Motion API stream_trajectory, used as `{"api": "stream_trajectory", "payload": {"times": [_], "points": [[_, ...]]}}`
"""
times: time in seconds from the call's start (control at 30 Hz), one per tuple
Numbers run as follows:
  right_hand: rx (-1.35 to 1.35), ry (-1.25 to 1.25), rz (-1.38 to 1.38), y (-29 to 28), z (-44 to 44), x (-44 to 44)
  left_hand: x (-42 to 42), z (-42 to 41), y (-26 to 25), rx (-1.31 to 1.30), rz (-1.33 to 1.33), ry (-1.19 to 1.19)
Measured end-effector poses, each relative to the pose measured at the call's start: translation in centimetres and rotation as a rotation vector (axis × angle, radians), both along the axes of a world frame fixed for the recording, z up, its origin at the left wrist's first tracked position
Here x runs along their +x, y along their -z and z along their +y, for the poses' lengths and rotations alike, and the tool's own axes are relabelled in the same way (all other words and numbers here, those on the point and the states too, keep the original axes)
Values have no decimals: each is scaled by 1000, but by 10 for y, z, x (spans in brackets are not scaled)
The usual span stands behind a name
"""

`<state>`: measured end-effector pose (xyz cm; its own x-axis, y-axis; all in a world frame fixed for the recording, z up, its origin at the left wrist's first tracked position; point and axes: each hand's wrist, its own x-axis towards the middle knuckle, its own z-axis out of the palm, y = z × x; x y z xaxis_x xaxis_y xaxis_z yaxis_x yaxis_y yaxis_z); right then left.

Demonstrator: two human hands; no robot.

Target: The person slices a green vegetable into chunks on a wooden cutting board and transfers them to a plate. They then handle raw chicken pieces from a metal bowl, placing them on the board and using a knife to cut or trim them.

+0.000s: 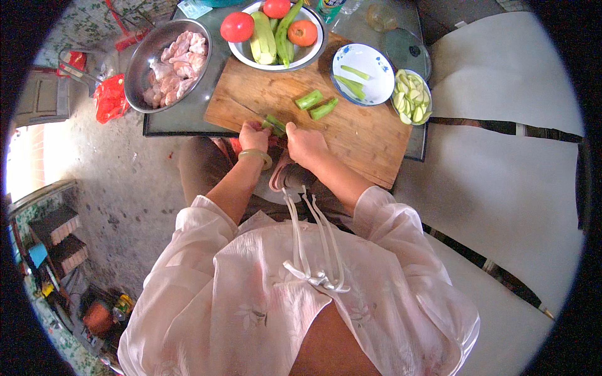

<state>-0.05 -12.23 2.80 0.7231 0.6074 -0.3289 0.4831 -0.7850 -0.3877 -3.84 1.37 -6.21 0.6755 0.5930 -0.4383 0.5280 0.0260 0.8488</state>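
Note:
My left hand (254, 137), with a bangle at the wrist, pinches a piece of green vegetable (273, 123) near the front edge of the wooden cutting board (367, 141). Closed around what looks like a knife handle is my right hand (304, 142); a thin dark blade (248, 108) seems to run leftward past the piece. Just beyond my hands, two short green vegetable pieces (316, 104) lie on the board. A blue-patterned white bowl (376, 75) on the board's far right holds a few green strips (352, 83). Beside it stands a small bowl of pale green slices (411, 97).
A metal bowl (134, 75) of raw chicken pieces stands at the left. At the board's far edge, a white basin (317, 51) holds tomatoes and long green vegetables. A glass lid (404, 51) and a bottle (329, 8) are behind. A red plastic bag (112, 97) is beyond the table's left side.

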Motion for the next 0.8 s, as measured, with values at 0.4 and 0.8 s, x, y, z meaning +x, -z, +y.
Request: {"api": "stream_trajectory", "payload": {"times": [0.4, 0.8], "points": [[7, 68, -118, -14, -6, 6, 13, -6, -8, -350, -112, -137], [41, 23, -155, -27, -13, 9, 12, 8, -23, -511, -136, -148]]}}
